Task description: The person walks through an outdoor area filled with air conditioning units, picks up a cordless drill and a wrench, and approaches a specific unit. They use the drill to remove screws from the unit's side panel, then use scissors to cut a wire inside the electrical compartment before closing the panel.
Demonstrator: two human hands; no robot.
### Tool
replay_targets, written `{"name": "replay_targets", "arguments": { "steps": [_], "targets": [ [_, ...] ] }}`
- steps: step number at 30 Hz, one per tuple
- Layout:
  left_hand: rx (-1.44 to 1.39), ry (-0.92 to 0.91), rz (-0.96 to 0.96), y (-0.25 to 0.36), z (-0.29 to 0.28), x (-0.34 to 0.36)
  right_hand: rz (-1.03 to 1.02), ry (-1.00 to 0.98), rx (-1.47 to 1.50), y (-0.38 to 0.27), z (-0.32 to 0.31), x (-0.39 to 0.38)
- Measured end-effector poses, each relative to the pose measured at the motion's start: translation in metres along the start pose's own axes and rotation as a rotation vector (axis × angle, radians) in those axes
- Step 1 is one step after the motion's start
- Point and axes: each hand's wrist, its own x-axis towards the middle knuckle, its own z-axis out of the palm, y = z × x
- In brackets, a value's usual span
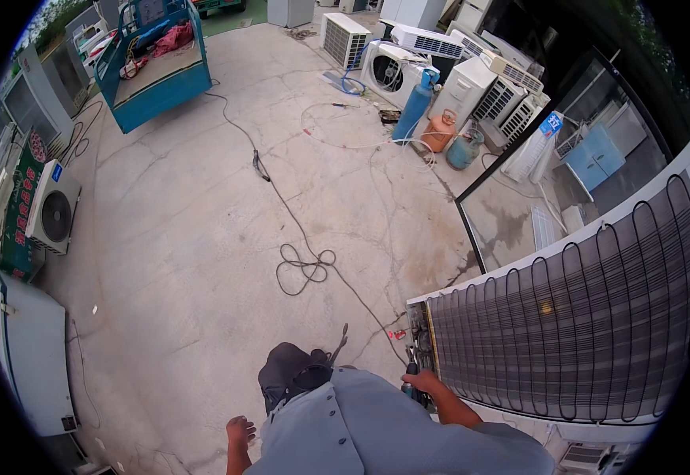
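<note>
My right hand [421,381] is closed around a dark, drill-like power tool [412,369], whose exact kind is too small to make out. It is beside the low compartment [420,336] at the end of a refrigerator's back, which carries a black condenser coil [559,332]. A black power cord [365,310] runs across the concrete up to the tool. Low on my left, my left hand [240,430] hangs with loosely bent fingers, apart from any object. Near the compartment lies a small red item [397,335].
Loops of cord [307,269] lie ahead on the floor. A blue gas cylinder [416,107], an orange tank [439,131] and air-conditioner units [392,71] stand far right, behind a glass-paned frame [472,229]. A blue cargo cart [159,99] and outdoor unit [54,210] are left.
</note>
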Motion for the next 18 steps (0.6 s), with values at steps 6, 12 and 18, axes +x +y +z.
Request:
{"name": "replay_targets", "arguments": {
  "steps": [6,12,18],
  "targets": [
    [0.071,-0.047,0.134,0.255,0.073,0.018,-0.169,0.187,0.064,-0.259,-0.172,0.087],
    [0.139,-0.023,-0.031,0.436,0.130,0.105,-0.071,0.129,0.111,-0.386,-0.200,0.162],
    [0.250,-0.027,0.085,0.667,0.196,0.145,0.204,-0.135,0.138,-0.482,-0.193,0.171]
  ]
}}
